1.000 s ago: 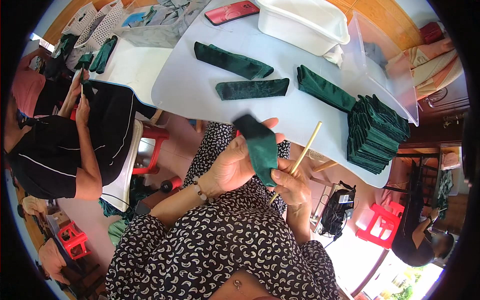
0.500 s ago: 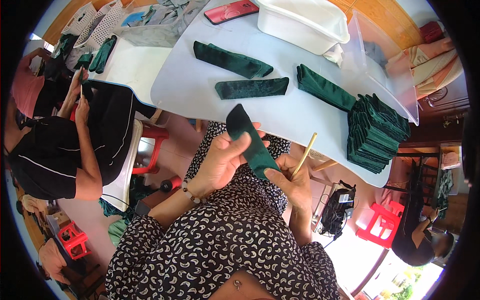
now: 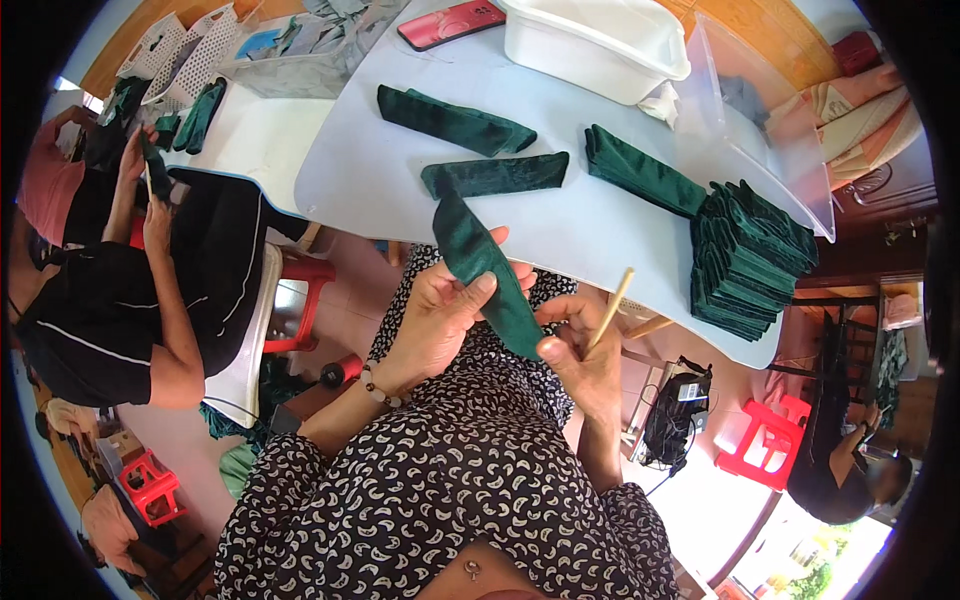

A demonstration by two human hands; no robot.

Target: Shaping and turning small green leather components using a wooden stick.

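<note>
A dark green velvet strip point(image 3: 470, 240) slants across in front of me, its upper end overlapping the table edge in view. My left hand point(image 3: 440, 315) is closed on it, thumb on top and fingers behind. Tucked in my right hand point(image 3: 585, 355) is a thin pale stick point(image 3: 612, 305), pointing up past the thumb and forefinger. The right thumb and forefinger are at the strip's lower right edge; whether they touch it I cannot tell. Beyond my hands, one flat green strip point(image 3: 495, 176) and another folded strip point(image 3: 455, 122) lie on the table.
On the pale table point(image 3: 330, 165) are a green strip point(image 3: 640, 172), a stack of green strips point(image 3: 750, 265), a white tub point(image 3: 595, 55), a clear bin point(image 3: 760, 150) and a red phone point(image 3: 450, 24). A person point(image 3: 110, 320) works at left; a red stool point(image 3: 765, 440) stands at right.
The held strip has tipped slightly left and now bends along its length. My right thumb has moved off the strip's face to its edge. The stick stays in my right hand.
</note>
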